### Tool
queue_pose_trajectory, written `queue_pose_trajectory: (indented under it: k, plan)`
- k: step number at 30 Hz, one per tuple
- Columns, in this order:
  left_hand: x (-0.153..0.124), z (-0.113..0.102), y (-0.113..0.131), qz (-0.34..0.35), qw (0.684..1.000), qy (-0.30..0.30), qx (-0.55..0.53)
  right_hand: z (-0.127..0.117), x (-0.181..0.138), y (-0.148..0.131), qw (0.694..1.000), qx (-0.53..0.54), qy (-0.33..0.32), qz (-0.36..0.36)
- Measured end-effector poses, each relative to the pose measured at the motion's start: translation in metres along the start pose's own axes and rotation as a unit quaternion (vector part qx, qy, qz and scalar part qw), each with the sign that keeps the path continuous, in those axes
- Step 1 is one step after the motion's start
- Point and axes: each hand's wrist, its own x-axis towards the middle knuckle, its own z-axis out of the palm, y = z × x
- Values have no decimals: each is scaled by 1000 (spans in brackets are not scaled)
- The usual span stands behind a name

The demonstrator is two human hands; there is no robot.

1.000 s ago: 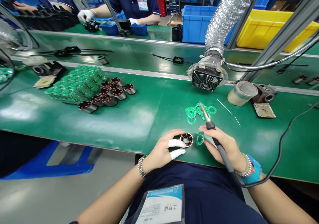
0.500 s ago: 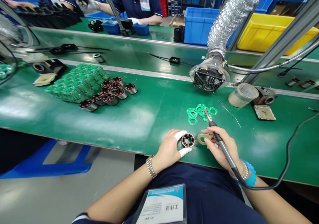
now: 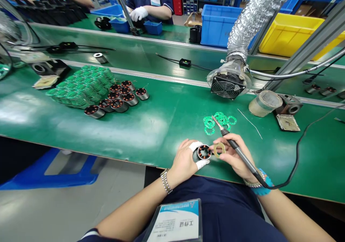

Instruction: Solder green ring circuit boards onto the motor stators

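My left hand point(image 3: 187, 157), with white covers on thumb and forefinger, grips a motor stator point(image 3: 204, 152) with copper windings at the bench's front edge. Just right of it, my right hand point(image 3: 235, 152) pinches a thin yellowish ring point(image 3: 220, 150) by its rim. A soldering iron point(image 3: 238, 150) also lies in that hand, its tip pointing up and left over loose green ring boards point(image 3: 219, 119). A bent length of solder wire point(image 3: 249, 123) rests to the right of these boards.
Stacked green boards point(image 3: 83, 85) and several wound stators point(image 3: 118, 98) stand at left. A fume fan point(image 3: 227, 87) hangs behind the loose boards. At right are a round tub point(image 3: 265, 103) and an iron stand point(image 3: 289, 109). A co-worker's gloved hand point(image 3: 139, 13) is across the bench.
My right hand has turned the yellowish ring more upright, closer to the stator. The iron's tip has swung left. Across the bench, the co-worker's gloved hands have come together.
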Motion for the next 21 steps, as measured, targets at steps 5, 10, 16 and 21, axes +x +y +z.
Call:
queue_pose_trajectory:
  k: [5, 10, 16, 21]
  plan:
    - [-1, -2, -2, 11, 1000, 3, -11, 8, 9, -3, 978, -205, 37, -24]
    - [-4, -1, -2, 12, 1000, 21, 1, 17, 14, -6, 909, -395, -62, -117]
    - [-8, 3, -6, -12, 999, 45, -13, 17, 22, 3, 915, -366, -114, -125]
    - [-9, 6, -7, -11, 999, 41, -8, 17, 24, 9, 924, -345, -114, -122]
